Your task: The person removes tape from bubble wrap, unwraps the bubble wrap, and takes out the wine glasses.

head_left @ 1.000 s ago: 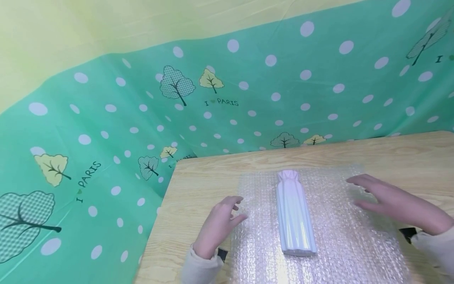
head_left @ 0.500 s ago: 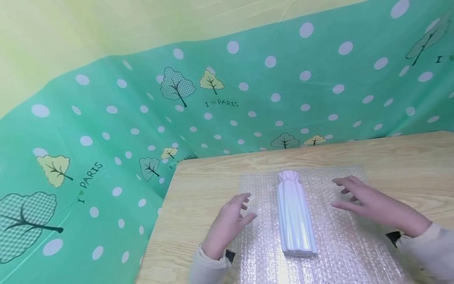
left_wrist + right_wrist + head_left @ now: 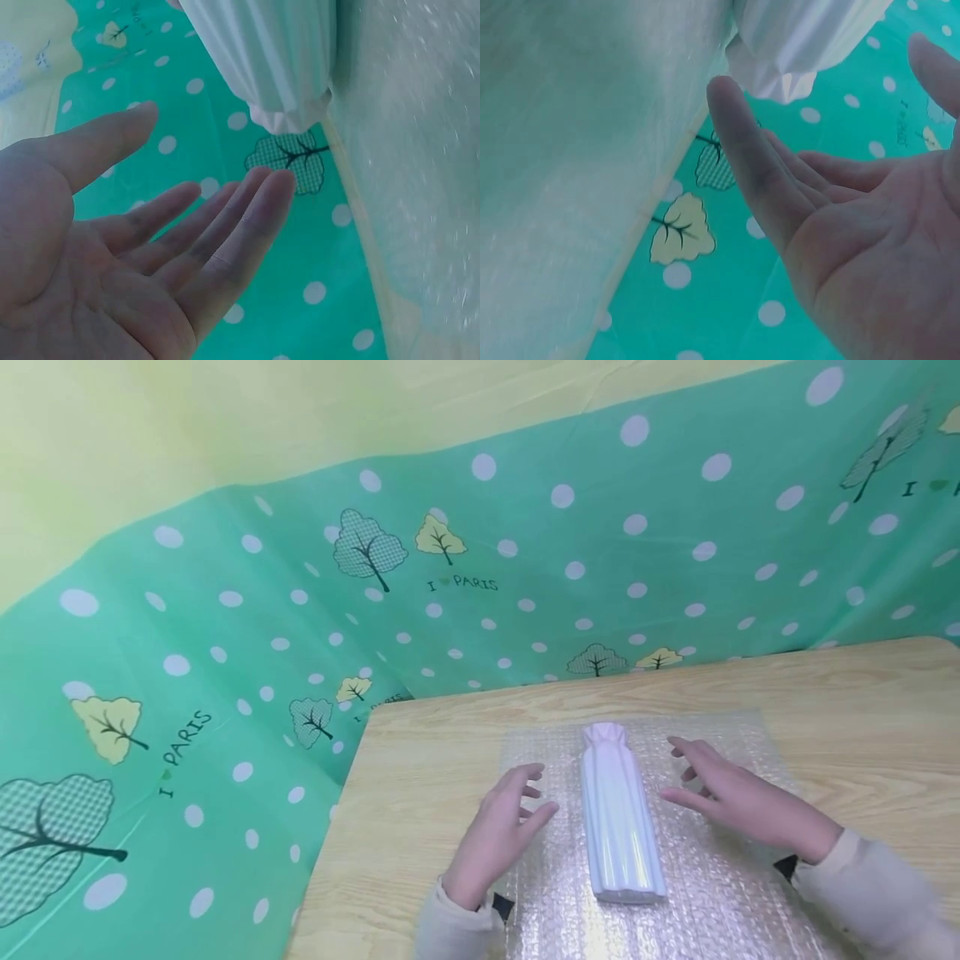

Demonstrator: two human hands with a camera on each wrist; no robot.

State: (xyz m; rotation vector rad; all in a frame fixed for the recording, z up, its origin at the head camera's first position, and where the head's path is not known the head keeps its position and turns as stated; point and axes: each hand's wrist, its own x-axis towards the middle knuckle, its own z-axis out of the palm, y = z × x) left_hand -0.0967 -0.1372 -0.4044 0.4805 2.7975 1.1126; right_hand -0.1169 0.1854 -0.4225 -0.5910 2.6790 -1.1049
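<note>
A pleated vase (image 3: 619, 818), pinkish at its gathered neck and pale blue toward the base, lies on its side on a sheet of bubble wrap (image 3: 720, 877). Its neck points to the back of the table. My left hand (image 3: 498, 831) hovers to the left of the vase, fingers relaxed and apart from it. On the other side my right hand (image 3: 738, 797) is held with loose fingers, its fingertips near the vase's upper part. Both wrist views show bare palms, with the vase (image 3: 277, 60) beyond the left fingertips and the vase neck (image 3: 780, 67) beyond the right ones.
The bubble wrap lies on a light wooden table (image 3: 405, 827). Behind and to the left hangs a green dotted curtain (image 3: 247, 693) printed with trees, meeting the table's back and left edges.
Both hands have moved inward toward the vase, the right hand farther leftward than the left hand has moved rightward. The vase and bubble wrap stay in place.
</note>
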